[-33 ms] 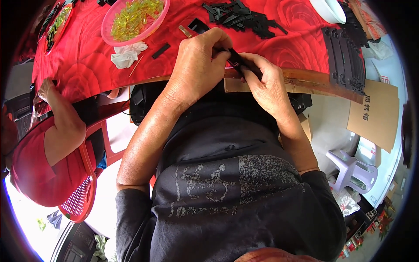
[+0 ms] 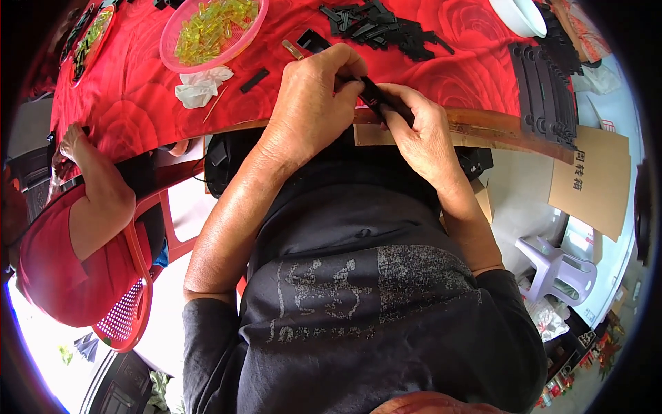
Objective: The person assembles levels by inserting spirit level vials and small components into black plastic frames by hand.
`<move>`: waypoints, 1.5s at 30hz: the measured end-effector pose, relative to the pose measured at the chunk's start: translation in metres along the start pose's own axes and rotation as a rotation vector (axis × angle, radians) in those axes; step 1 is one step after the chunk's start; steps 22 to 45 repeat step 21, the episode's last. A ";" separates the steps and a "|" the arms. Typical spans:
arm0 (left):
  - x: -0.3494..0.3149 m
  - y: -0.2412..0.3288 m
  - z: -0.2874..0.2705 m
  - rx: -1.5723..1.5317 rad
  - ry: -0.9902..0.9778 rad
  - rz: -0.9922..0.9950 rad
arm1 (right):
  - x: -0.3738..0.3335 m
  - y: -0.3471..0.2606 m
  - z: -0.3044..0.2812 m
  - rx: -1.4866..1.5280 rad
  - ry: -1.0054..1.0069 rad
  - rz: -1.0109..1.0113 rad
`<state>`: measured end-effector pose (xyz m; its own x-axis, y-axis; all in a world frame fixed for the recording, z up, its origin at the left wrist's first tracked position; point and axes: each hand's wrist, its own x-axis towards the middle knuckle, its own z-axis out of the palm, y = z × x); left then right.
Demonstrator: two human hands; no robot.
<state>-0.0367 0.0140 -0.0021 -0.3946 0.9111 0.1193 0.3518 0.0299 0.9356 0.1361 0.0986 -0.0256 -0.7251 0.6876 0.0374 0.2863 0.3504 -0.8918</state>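
Note:
Both hands are at the table's near edge, around a narrow black plastic piece [image 2: 373, 94]. My left hand [image 2: 318, 90] pinches its far end with thumb and bent fingers. My right hand [image 2: 419, 123] wraps its near end, thumb along the side; part of the piece is hidden by the fingers. Just beyond my left hand lie a small black box-like part [image 2: 312, 40] and a short brass-coloured piece [image 2: 292, 50]. A small black strip [image 2: 255, 80] rests on the red cloth to the left. Farther off is a heap of black plastic pieces [image 2: 376, 29].
A pink basket [image 2: 167, 56] holds clear yellow pieces [image 2: 210, 31]. Beside it lie crumpled white tissue [image 2: 200, 87] and a thin stick [image 2: 215, 103]. Black strips are stacked at right [image 2: 548, 96], near a white bowl [image 2: 522, 17]. A co-worker's hand [image 2: 72, 143] is at far left.

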 end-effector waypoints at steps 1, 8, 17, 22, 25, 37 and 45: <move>0.000 0.001 -0.001 0.000 -0.001 0.000 | 0.000 -0.001 0.000 -0.011 -0.003 -0.001; 0.000 0.004 -0.001 0.077 -0.085 -0.053 | 0.001 -0.001 0.000 -0.030 -0.001 -0.004; -0.004 0.007 0.007 0.062 0.021 -0.007 | 0.001 -0.001 0.000 -0.010 0.011 -0.023; -0.005 0.008 0.010 0.152 0.071 0.076 | 0.001 -0.001 -0.001 0.007 0.000 -0.002; -0.005 0.008 0.010 0.152 0.071 0.076 | 0.001 -0.001 -0.001 0.007 0.000 -0.002; -0.005 0.008 0.010 0.152 0.071 0.076 | 0.001 -0.001 -0.001 0.007 0.000 -0.002; -0.005 0.008 0.010 0.152 0.071 0.076 | 0.001 -0.001 -0.001 0.007 0.000 -0.002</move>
